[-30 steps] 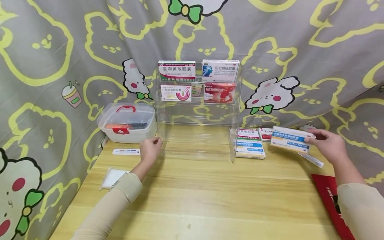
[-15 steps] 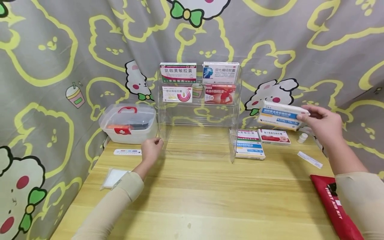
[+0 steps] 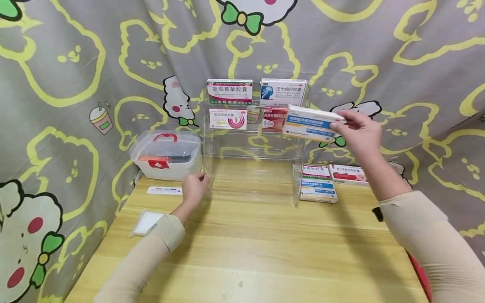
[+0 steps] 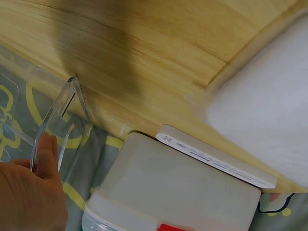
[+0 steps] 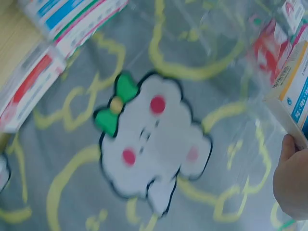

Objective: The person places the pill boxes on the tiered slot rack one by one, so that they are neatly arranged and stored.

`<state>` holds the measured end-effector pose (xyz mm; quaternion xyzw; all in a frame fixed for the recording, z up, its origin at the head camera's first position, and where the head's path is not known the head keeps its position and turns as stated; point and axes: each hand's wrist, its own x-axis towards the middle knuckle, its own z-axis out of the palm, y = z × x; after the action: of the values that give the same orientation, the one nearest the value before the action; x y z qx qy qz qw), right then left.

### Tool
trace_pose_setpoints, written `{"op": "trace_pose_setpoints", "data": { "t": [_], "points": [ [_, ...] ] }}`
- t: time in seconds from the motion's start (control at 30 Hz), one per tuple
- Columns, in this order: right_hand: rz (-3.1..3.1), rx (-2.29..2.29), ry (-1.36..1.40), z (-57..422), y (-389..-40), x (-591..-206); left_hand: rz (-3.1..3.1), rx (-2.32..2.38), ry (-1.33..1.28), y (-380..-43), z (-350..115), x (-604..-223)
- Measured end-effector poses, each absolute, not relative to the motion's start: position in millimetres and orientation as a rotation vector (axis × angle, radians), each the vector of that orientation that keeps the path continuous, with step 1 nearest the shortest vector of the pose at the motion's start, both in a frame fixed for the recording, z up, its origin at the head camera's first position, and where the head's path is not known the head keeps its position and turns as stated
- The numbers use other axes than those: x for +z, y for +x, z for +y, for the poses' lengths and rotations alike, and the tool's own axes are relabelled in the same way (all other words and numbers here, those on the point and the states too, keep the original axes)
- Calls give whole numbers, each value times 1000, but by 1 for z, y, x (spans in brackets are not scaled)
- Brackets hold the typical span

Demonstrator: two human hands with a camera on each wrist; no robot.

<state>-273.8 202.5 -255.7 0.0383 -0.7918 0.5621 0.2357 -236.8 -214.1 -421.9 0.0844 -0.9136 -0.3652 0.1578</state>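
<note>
My right hand [image 3: 358, 132] pinches a white, blue and yellow medicine box [image 3: 310, 123] by its right end. The box hangs in front of the right side of a clear acrylic display rack [image 3: 254, 198], partly covering a red medicine box [image 3: 272, 120]. In the right wrist view the held box [image 5: 294, 96] shows at the right edge, with a thumb on it. My left hand [image 3: 195, 188] grips the rack's left side panel [image 4: 53, 115], thumb and fingers on either side of it. Two more boxes [image 3: 230, 91] [image 3: 283, 91] fill the top tier; a white-and-pink box [image 3: 228, 119] stands below.
Right of the rack lie a blue-and-white box [image 3: 318, 191], a green-striped box [image 3: 316, 171] and a red-and-white box [image 3: 349, 174]. Leftward are a lidded first-aid case [image 3: 166, 155], a white strip [image 3: 164, 190] and a packet [image 3: 147, 223]. A patterned curtain [image 3: 125, 50] hangs behind.
My right hand has lifted the medicine box from the table's right side and carried it left to the rack. My left hand stays on the rack's side.
</note>
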Motion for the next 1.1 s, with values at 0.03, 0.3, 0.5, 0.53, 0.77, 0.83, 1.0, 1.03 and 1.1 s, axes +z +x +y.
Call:
{"op": "trace_pose_setpoints", "data": {
  "t": [0.03, 0.3, 0.5, 0.53, 0.77, 0.83, 1.0, 1.03, 1.1],
  "points": [
    [-2177, 1553, 111, 194, -276, -259, -2616, -1044, 244, -237, -214, -423],
    [-2259, 1544, 155, 127, -296, -273, -2632, -1034, 240, -242, -210, -421],
    [-2294, 1523, 208, 81, -315, -282, -2606, -989, 231, -243, -211, -420],
    [-2288, 1532, 217, 74, -317, -284, -2604, -991, 238, -242, -211, -421],
    [-2263, 1498, 235, 38, -330, -294, -2576, -999, 227, -243, -210, -425],
    [-2264, 1498, 254, 33, -333, -295, -2568, -998, 222, -244, -209, -425],
    [-2319, 1458, 309, 19, -336, -302, -2556, -971, 243, -244, -212, -428],
    [-2330, 1458, 310, 17, -336, -303, -2556, -964, 239, -244, -212, -428],
    [-2340, 1470, 317, 12, -335, -305, -2551, -960, 231, -244, -213, -429]
  ]
}}
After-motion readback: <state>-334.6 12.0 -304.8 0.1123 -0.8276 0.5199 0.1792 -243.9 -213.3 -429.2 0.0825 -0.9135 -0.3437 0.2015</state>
